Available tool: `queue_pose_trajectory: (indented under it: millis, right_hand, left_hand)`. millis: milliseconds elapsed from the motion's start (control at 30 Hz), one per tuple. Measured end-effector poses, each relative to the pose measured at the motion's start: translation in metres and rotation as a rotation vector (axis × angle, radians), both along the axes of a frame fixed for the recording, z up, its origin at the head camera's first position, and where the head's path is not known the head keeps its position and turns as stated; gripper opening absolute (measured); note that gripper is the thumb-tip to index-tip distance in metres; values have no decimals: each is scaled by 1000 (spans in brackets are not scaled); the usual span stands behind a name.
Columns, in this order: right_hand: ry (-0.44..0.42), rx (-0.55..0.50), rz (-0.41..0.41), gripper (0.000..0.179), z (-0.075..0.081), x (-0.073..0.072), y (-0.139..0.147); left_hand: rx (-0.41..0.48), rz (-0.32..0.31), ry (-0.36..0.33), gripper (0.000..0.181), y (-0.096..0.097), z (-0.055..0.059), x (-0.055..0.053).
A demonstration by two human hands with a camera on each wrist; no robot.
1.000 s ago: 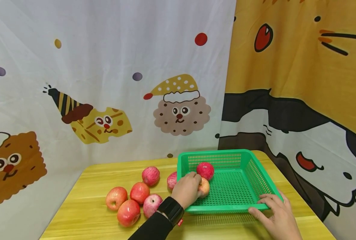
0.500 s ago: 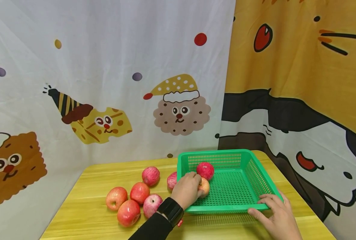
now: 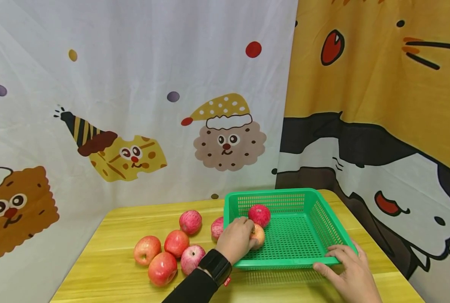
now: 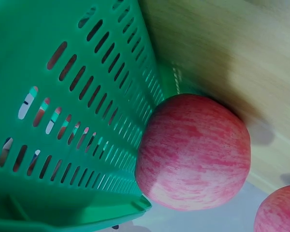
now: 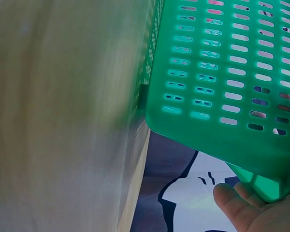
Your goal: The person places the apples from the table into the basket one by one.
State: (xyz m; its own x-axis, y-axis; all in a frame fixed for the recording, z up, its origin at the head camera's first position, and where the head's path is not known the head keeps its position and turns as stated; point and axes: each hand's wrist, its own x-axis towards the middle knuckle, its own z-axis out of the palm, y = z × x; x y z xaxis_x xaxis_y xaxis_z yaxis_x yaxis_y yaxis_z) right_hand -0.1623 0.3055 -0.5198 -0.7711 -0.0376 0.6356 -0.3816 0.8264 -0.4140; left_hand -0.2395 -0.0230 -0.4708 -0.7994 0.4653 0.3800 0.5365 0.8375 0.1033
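Inside the green plastic basket point(image 3: 278, 264), near its left wall, my left hand point(image 3: 235, 240) holds a yellowish-red apple point(image 3: 259, 237), its fingers over the top and thumb at the near side. A deep red apple point(image 3: 259, 215) lies just behind that one in the basket. My right hand point(image 3: 349, 271) grips the basket's near right corner, thumb outside the rim and fingers over it. In the right wrist view its thumb point(image 5: 227, 195) shows by the corner. The left wrist view has a striped apple point(image 4: 193, 152) outside the perforated wall; the left hand is hidden there.
Left of the basket, several loose apples point(image 3: 162, 268) lie grouped on the wooden table point(image 3: 107, 269). One pink apple point(image 3: 217, 228) sits close against the basket's left side. A printed curtain point(image 3: 134, 84) hangs behind and to the right of the table.
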Motion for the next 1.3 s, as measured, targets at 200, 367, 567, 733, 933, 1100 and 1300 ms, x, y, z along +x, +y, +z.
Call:
queue_pose_trajectory:
  millis: [200,367,567,733,933,1100,1300]
  right_hand:
    - [-18,1,-7,30,1,0,0]
    - [-25,5,-6,30,3,0,-1]
    - [-4,1,-2,31,4,-1,-2]
    - [28,-1,11,32,6,-2,-1]
    - [21,5,1,32,6,-2,0]
    - [-6,10,-9,32,5,-1,-1]
    - [-29,3,-15,30,4,0,-2]
  left_hand:
    - [139,-39,-93,28,-4,1,0]
    - [253,-86,-182,29,-8,6,2]
    - [299,-103,-71,24,-25,16,2]
    - [403,2,35,24,-54,37,-9]
    - [287,153,-236,54,-83,52,-16]
    - [99,98,-372,71,-92,41,-15]
    - [108,35,-417,65,-86,23,-17]
